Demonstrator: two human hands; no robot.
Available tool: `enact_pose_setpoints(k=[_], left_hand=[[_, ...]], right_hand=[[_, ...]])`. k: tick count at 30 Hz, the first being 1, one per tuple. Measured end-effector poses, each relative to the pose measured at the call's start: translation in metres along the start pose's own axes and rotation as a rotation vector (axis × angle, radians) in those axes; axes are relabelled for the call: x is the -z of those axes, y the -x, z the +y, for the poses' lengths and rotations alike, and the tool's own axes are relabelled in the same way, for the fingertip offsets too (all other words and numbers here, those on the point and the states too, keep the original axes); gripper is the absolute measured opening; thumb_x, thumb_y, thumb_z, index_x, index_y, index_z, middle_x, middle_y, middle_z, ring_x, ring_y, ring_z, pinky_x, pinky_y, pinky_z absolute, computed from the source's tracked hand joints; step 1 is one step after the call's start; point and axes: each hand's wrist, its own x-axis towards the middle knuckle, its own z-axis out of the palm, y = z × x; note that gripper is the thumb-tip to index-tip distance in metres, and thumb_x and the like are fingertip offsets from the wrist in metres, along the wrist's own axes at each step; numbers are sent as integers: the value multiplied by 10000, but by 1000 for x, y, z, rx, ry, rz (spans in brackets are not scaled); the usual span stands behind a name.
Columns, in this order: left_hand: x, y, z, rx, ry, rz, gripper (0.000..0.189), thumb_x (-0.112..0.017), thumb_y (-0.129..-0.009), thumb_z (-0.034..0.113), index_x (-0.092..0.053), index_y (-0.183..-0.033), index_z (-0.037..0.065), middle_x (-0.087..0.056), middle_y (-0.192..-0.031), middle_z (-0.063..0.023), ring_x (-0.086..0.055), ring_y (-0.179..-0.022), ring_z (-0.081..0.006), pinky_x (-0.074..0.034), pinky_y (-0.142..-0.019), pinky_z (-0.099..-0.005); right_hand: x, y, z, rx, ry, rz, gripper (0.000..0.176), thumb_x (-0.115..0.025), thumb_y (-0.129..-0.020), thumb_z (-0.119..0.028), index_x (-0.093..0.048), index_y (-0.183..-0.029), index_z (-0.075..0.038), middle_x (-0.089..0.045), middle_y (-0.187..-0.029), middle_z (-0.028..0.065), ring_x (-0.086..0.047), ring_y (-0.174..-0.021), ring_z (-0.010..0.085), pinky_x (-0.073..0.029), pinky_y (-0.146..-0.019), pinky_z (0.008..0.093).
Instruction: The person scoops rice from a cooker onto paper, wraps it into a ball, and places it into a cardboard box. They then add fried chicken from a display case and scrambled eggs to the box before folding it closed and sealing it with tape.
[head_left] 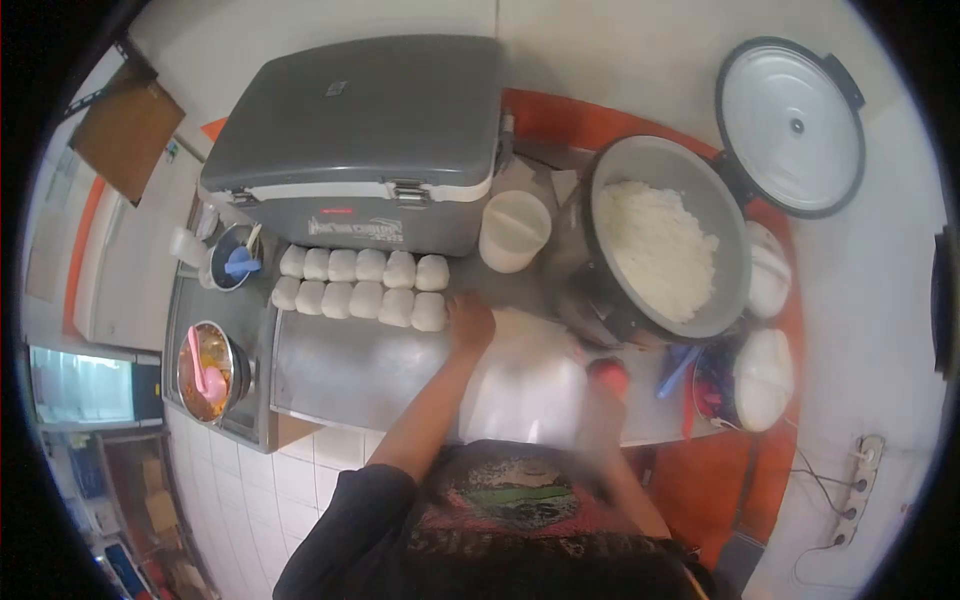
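Note:
Two rows of rounded white packets point(365, 300) lie side by side on the metal counter. At the right end of the nearer row rests my left hand point(472, 322), right at the last packet, its fingers mostly hidden. A pile of white, shiny sheets point(525, 385) lies between my hands. My right hand point(603, 405) is smeared by motion at the sheets' right edge, close to a small red object point(608, 376); I cannot tell whether it grips it. Beyond that stands a large open rice cooker point(622, 290) with white cooked rice point(660, 250) inside.
A grey cooler box point(350, 150) stands behind the packets, beside a white lidded container point(515, 232). Left are a metal bowl point(238, 375) with a pink spoon point(205, 372) and a pot with a blue utensil point(240, 263). The cooker's lid point(790, 125) stands raised; white bundles point(765, 375) sit right.

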Motion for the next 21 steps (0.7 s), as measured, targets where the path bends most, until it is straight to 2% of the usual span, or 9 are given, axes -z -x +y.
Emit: enact_pose_setpoints(k=[2,3,4,6,9,12,16,18,21], left_hand=[[-65,-23,-2,-125,67,33,247,-581,-871,155,-720,-990,-11,-665,-1069,-178,-603,-1037,-381,-485,-858,-483],[-86,-34,-3,-190,99,49,233,-590,-858,150,-728,-973,1,-677,-1022,-167,-619,-994,-370,-495,-833,-470],[-79,-33,-1,-185,250,144,223,-590,-856,150,-726,-960,6,-679,-990,-161,-626,-965,-364,-499,-816,-466],[-68,-25,-3,-171,554,316,205,-592,-851,149,-722,-935,15,-683,-925,-151,-639,-908,-352,-509,-783,-458],[-63,-29,-7,-311,125,268,242,-579,-863,137,-710,-1013,1,-688,-1012,-188,-636,-981,-367,-511,-828,-462],[-42,-25,7,-165,666,-22,272,-557,-868,114,-690,-1067,-17,-683,-1053,-214,-620,-1039,-387,-497,-907,-465],[-60,-42,9,-218,296,423,289,-539,-869,92,-676,-1095,-25,-672,-1085,-227,-589,-1121,-402,-453,-1002,-467],[-68,-47,17,-175,107,478,312,-529,-874,83,-650,-1139,-28,-661,-1127,-229,-573,-1150,-409,-437,-1027,-473],[-77,-46,28,-152,591,40,481,-515,-927,189,-537,-1368,0,-522,-1380,-289,-472,-1305,-459,-365,-1104,-520]], right_hand=[[23,7,20,-26,242,54,164,-647,-884,-73,-711,-1006,16,-722,-953,100,-663,-908,183,-517,-845,312],[34,7,22,-60,228,114,164,-648,-879,-73,-711,-1002,17,-722,-949,105,-664,-904,188,-518,-844,315],[45,6,21,-94,211,174,165,-650,-874,-74,-711,-997,17,-721,-946,110,-664,-900,192,-518,-842,317],[72,9,19,-195,-92,352,168,-650,-866,-76,-709,-991,21,-719,-932,127,-667,-892,207,-519,-838,325],[95,-9,39,-203,93,595,222,-672,-847,-121,-703,-1006,30,-711,-942,167,-669,-893,270,-516,-857,361],[109,-46,89,-225,233,709,419,-734,-814,-244,-658,-1108,44,-690,-1057,213,-656,-969,355,-503,-911,417],[100,-88,76,-225,589,764,635,-783,-745,-304,-579,-1224,61,-635,-1194,250,-604,-1110,410,-461,-986,456],[89,-100,82,-356,706,716,700,-773,-750,-299,-542,-1287,86,-604,-1262,270,-562,-1209,402,-420,-1037,454],[98,-115,93,-487,491,515,750,-726,-738,-201,-452,-1375,84,-522,-1368,283,-491,-1296,397,-369,-1099,443]])
